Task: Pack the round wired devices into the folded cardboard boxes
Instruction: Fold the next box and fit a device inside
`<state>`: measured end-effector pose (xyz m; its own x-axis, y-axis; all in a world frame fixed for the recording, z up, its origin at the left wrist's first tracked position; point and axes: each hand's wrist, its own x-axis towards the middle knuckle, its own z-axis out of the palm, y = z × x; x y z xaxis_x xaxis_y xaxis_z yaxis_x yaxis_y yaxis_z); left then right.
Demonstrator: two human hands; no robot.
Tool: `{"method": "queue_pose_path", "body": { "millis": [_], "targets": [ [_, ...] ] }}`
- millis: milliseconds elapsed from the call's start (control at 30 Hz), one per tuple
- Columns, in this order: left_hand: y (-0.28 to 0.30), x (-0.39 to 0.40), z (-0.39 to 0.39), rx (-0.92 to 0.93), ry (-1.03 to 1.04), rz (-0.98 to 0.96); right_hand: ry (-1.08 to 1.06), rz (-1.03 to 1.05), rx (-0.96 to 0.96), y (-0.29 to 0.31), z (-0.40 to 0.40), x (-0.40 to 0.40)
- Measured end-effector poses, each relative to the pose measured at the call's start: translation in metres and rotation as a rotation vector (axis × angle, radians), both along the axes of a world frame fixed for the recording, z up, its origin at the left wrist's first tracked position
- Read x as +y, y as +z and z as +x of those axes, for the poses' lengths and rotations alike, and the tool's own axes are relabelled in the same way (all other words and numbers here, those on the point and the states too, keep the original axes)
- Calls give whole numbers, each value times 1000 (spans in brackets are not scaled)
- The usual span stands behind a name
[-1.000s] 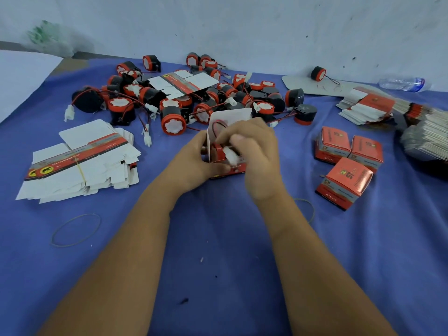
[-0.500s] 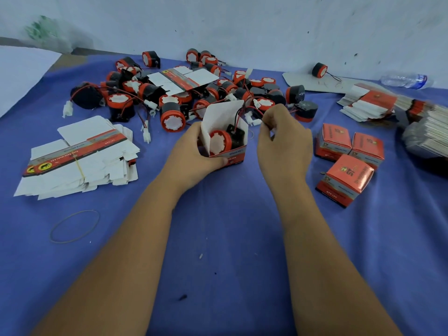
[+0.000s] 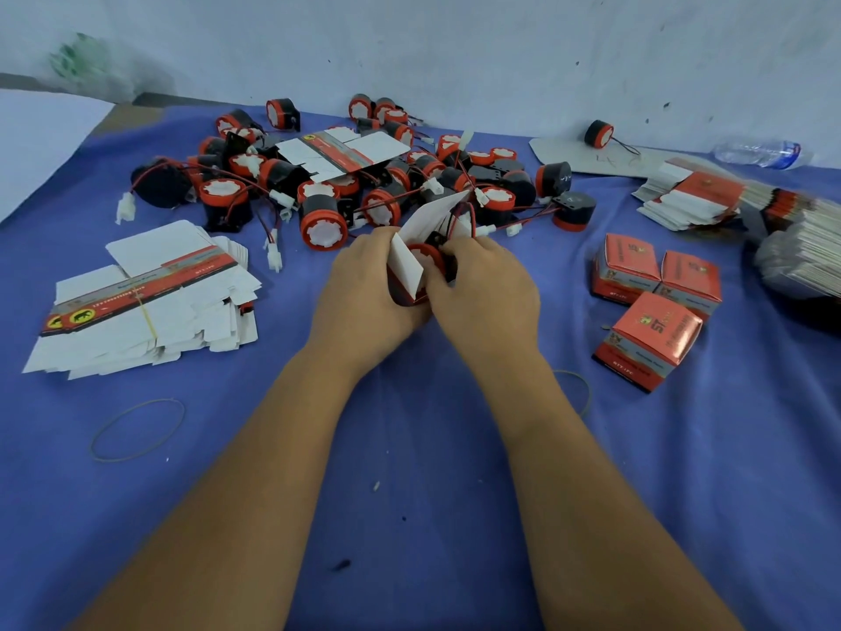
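At the cloth's centre an open cardboard box (image 3: 405, 271) is gripped by the left hand (image 3: 364, 284), and a round wired device (image 3: 430, 257) is pinched into it by the right hand (image 3: 482, 284). Unpacked devices (image 3: 321, 223) are heaped toward twelve o'clock. The device is judged rigid and light, best held by its body; the thin flaps are judged easily creased.
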<state>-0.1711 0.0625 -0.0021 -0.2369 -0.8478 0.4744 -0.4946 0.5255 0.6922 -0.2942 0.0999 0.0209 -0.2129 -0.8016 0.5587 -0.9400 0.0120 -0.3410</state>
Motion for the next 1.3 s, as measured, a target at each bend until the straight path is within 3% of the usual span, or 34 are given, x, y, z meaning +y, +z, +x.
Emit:
{"method": "queue_pose_path", "body": {
  "millis": [267,933,1300],
  "targets": [
    [-4,-2,1,45,13,56,-14,68,-269,3,4,0],
    [-3,-1,0,49,32,129,-35,108,41,3,8,-17],
    [-4,0,1,147,-3,130,44,155,-170,3,1,-13]
  ]
}}
